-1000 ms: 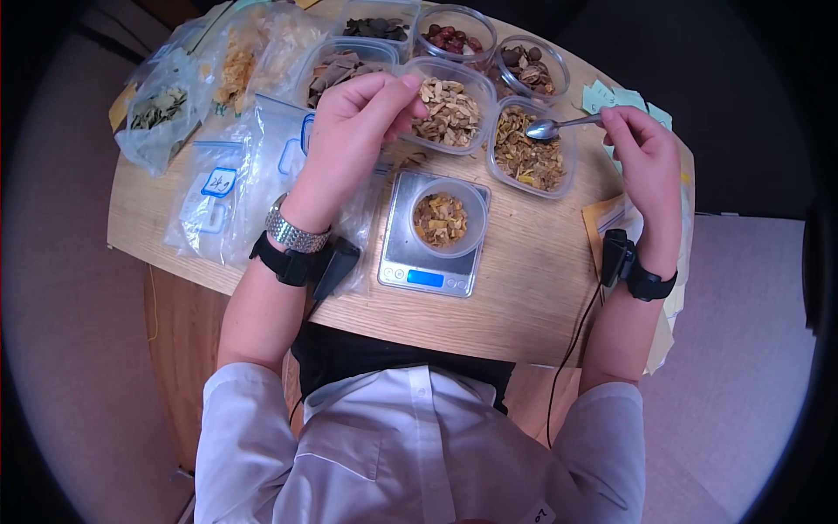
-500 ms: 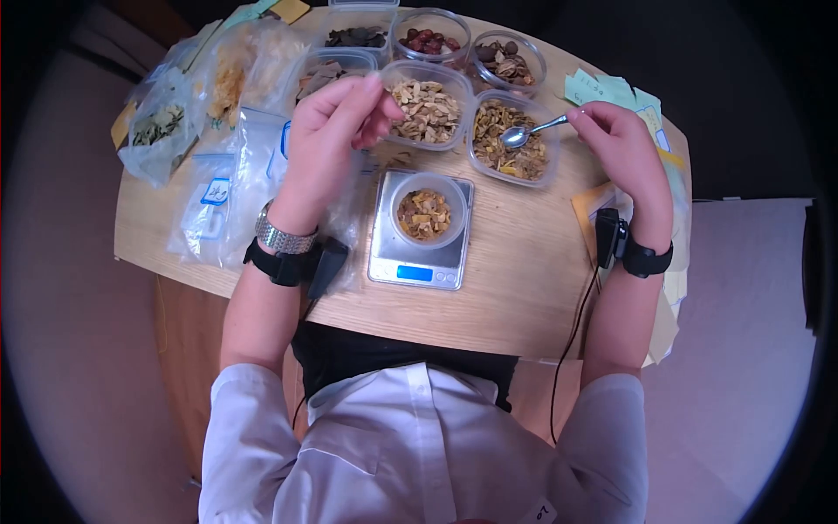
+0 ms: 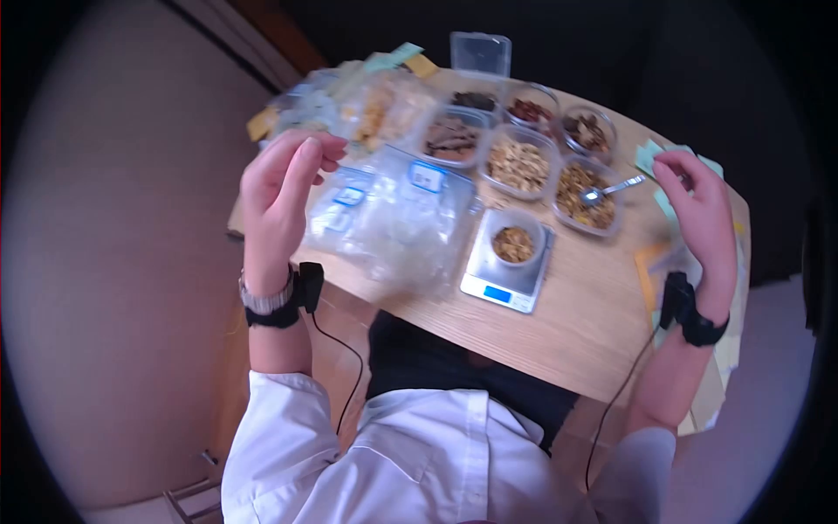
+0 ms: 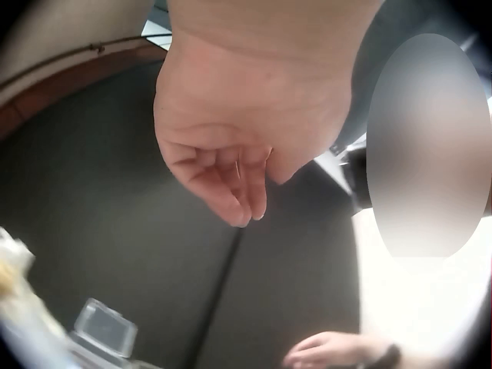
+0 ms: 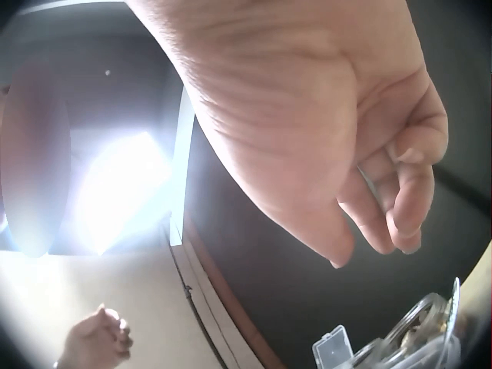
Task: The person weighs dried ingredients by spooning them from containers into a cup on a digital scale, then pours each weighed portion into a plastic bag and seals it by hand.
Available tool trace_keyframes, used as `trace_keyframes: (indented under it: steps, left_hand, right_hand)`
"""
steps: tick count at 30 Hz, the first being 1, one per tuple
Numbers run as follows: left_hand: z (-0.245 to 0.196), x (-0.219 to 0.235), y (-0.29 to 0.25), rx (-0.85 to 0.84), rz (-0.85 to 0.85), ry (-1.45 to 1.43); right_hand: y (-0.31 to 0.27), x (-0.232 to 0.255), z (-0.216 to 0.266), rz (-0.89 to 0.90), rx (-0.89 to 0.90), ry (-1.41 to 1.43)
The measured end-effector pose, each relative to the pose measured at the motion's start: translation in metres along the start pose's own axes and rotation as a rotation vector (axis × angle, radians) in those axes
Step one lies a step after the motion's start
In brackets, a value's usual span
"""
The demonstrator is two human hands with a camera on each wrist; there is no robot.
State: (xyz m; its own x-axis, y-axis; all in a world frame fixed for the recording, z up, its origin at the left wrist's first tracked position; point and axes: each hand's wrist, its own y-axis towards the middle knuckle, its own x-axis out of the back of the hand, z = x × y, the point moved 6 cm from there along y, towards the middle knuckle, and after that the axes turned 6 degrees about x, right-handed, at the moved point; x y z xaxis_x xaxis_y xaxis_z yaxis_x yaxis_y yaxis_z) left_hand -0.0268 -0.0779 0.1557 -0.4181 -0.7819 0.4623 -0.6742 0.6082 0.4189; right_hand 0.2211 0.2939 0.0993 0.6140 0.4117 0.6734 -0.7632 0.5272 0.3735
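My left hand is raised left of the plastic bags, its fingers loosely curled. In the left wrist view nothing shows in the fingers of that left hand. My right hand hovers right of a tub of yellow-brown dried pieces. A metal spoon lies in this tub, its handle pointing towards the right fingers but apart from them. The right wrist view shows the right hand holding nothing. A small cup with similar dried pieces stands on a digital scale.
Other tubs hold pale slices, brown bark-like strips, red dried fruit and dark pieces. Labelled plastic bags cover the table's left. Papers line the right edge. A cable hangs from the right wrist.
My left hand has moved left, away from the tubs. The right fingers have let go of the spoon, which now rests in the tub. The head view has turned left.
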Motion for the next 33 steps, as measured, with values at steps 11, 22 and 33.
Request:
trace_keyframes:
  steps: [11, 22, 33]
  left_hand:
    - [0.199, 0.06, -0.065, 0.639, -0.032, 0.684]
    - [0.109, 0.115, -0.089, 0.504, -0.251, -0.342]
    - [0.003, 0.046, -0.225, 0.326, 0.298, -0.77]
  right_hand:
    - [-0.012, -0.021, 0.047, 0.128, 0.107, 0.071]
    - [-0.023, -0.015, 0.085, 0.154, 0.178, 0.099]
    - [-0.116, -0.1, 0.208, 0.502, 0.429, 0.499]
